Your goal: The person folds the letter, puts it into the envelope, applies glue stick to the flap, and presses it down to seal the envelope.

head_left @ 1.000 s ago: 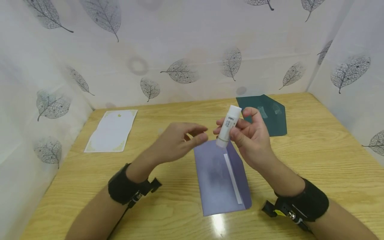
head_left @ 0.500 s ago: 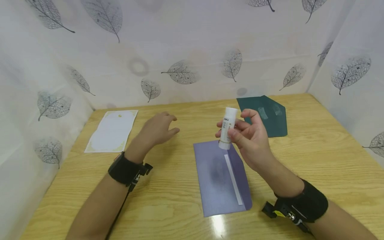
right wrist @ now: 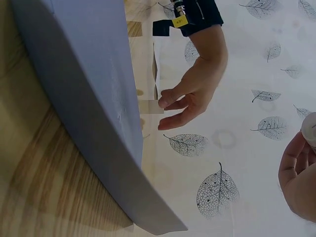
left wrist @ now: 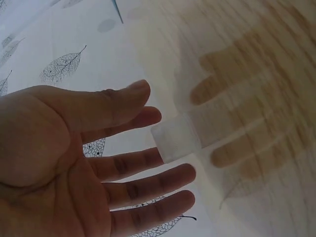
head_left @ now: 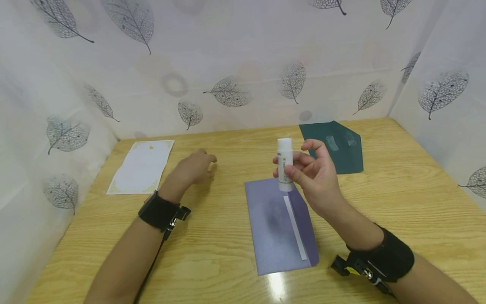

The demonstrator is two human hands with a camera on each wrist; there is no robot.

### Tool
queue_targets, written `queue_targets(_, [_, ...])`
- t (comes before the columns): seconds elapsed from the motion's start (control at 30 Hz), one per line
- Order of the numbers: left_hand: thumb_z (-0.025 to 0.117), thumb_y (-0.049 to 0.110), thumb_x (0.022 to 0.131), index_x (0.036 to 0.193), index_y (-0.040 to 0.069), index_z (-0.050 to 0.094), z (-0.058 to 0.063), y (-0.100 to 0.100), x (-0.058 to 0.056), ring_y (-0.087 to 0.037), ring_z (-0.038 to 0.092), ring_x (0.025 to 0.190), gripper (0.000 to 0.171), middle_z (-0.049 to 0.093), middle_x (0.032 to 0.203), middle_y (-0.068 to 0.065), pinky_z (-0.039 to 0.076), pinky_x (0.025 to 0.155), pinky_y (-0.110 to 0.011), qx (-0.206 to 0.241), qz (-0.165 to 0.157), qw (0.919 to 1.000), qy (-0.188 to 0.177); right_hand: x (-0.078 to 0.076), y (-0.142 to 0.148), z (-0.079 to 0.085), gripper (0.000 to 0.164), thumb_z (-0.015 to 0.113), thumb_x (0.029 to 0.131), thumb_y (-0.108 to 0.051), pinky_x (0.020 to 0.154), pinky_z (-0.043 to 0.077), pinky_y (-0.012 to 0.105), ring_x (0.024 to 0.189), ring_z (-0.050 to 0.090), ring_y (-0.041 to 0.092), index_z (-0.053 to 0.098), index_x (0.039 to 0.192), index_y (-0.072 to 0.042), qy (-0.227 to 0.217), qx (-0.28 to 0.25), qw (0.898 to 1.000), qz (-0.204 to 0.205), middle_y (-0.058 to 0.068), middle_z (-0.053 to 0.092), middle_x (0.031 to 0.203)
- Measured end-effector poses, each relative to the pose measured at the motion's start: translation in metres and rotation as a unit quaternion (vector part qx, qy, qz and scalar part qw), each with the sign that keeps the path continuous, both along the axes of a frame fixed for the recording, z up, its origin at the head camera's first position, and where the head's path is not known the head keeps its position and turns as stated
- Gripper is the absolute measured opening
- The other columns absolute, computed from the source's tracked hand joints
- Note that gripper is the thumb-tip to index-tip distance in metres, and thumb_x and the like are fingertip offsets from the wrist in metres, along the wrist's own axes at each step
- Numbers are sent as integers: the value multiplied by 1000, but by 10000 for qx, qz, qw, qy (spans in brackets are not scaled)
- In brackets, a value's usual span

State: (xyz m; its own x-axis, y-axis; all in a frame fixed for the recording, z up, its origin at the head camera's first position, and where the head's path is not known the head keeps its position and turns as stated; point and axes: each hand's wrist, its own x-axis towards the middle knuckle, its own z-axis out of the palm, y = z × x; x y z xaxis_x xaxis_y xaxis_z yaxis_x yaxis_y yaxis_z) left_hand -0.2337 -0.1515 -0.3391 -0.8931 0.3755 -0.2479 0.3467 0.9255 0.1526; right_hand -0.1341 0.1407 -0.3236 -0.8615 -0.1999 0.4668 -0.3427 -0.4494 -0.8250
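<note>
My right hand (head_left: 317, 179) holds a white glue stick (head_left: 284, 162) near-vertical between thumb and fingers, above the far end of a purple envelope (head_left: 265, 223). In the right wrist view, only an end of the stick shows at the right edge. The envelope lies with its flap to the right and a white strip beside the flap. My left hand (head_left: 195, 166) is low over the table to the left. In the left wrist view, its fingers are extended around a translucent cap (left wrist: 175, 138) that stands on the table, the thumb apart from it.
A white sheet with gold corner decoration (head_left: 142, 166) lies at the back left. At the back right is a dark green envelope (head_left: 338, 147) with pieces of clear tape. A leaf-patterned cloth (head_left: 247, 63) hangs behind the wooden table (head_left: 212, 261).
My left hand has moved left, away from the glue stick, and down toward the table. My right hand stays in place while the stick tilts from leaning to near-vertical.
</note>
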Motion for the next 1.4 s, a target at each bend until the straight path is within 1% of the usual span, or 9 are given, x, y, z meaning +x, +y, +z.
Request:
queue_targets(0.43, [55,0,92,113,-4,66,-8,-5,-11,-40,61,116,24,66,118,-24,50,101,-48,333,-206,9992,47,3,-1,4,45,60,88,17,80,60,33,90,73,17,43,116,-13,-437,447,9973,-376,1,73,105])
queue_targets(0.57, [57,4,93,114,-7,66,-6,-2,-10,-38,64,111,24,68,117,-22,52,98,-47,962,-334,9946,198,3,-1,4,43,60,87,18,80,61,33,90,73,16,47,117,-11,-484,531,9963,-470,0,73,104])
queue_targets(0.67, [58,7,98,116,-4,66,-1,3,-7,-32,68,101,23,70,111,-17,56,91,-43,1830,-653,9808,166,2,0,3,41,60,87,18,80,61,33,92,72,16,50,116,-10,-465,517,9965,-465,0,72,104])
queue_targets(0.87, [58,12,101,117,2,67,18,19,8,-23,69,76,20,71,91,-8,59,68,-37,3775,-1415,9149,-195,2,0,2,36,61,87,18,79,61,31,91,72,16,57,113,-7,-404,569,9965,-451,1,71,103])
queue_targets(0.97, [60,8,100,116,1,66,28,27,19,-18,67,74,19,70,88,-7,58,66,-37,4424,-1508,8839,-179,2,0,2,35,64,87,15,78,61,31,88,72,17,57,113,-7,-381,607,9965,-426,2,71,101])
queue_targets(1.03, [61,3,97,116,-2,65,33,31,27,-20,68,77,20,70,91,-9,59,69,-38,4969,-1449,8547,-408,2,0,2,34,67,87,13,78,61,31,87,72,17,57,112,-7,-329,625,9967,-401,3,71,100])
queue_targets(1.17, [64,-7,92,116,-12,61,41,37,41,-25,71,84,25,70,100,-10,60,78,-42,6063,-1235,7781,-1080,2,0,1,34,72,85,9,77,61,31,89,71,16,59,112,-7,-131,679,9968,-389,4,72,100])
queue_targets(1.23, [66,-9,90,116,-14,59,44,41,47,-25,71,86,28,69,103,-9,60,81,-44,6396,-1186,7490,-1259,3,0,1,34,74,84,8,76,60,29,89,70,16,60,112,-7,-35,765,9960,-460,4,72,100])
queue_targets(1.4, [70,-10,86,115,-15,58,47,47,57,-24,71,88,32,68,105,-8,60,83,-44,6724,-1168,7182,-1359,3,0,1,33,76,83,5,71,58,24,87,67,15,66,111,-9,101,1144,9904,-772,2,71,98])
